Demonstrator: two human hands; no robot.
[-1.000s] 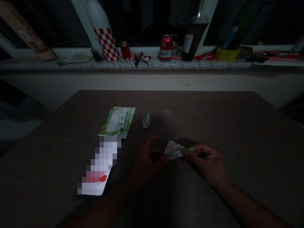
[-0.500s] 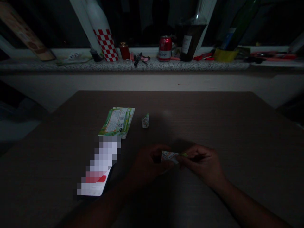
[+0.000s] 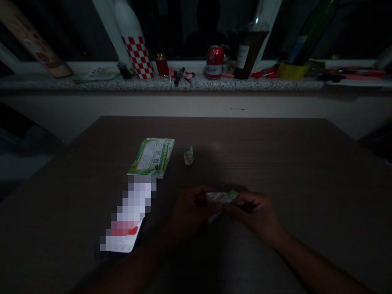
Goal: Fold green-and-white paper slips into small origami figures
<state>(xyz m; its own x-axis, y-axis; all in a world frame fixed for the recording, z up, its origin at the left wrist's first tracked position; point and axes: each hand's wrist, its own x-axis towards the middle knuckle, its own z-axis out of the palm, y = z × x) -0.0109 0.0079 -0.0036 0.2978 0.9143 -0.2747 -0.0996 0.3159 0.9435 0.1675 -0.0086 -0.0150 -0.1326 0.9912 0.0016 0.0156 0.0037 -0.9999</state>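
Note:
A small folded piece of printed paper [image 3: 221, 197], white and green, is held between both hands above the dark wooden table. My left hand [image 3: 196, 208] pinches its left side, thumb across the front. On the right side, my right hand [image 3: 255, 212] grips the paper near its green corner, thumb and fingers closed together. Both thumbs nearly meet at the lower middle of the paper. Beyond them a small folded paper shape [image 3: 188, 156] with a pointed top sits on the table [image 3: 260, 151]. The room is dim, so the folds are hard to make out.
A stack of green printed leaflets [image 3: 153, 157] lies left of the hands, beside a lit phone [image 3: 125, 241] whose screen is partly blurred. On the stone windowsill [image 3: 196, 85] stand a checkered bottle [image 3: 139, 55], a red can [image 3: 214, 61], a dark bottle [image 3: 243, 59] and clutter.
My right hand has shifted slightly left and closer to my left thumb. More of the paper's upper edge and green corner shows, and a lower point hangs beneath my left thumb.

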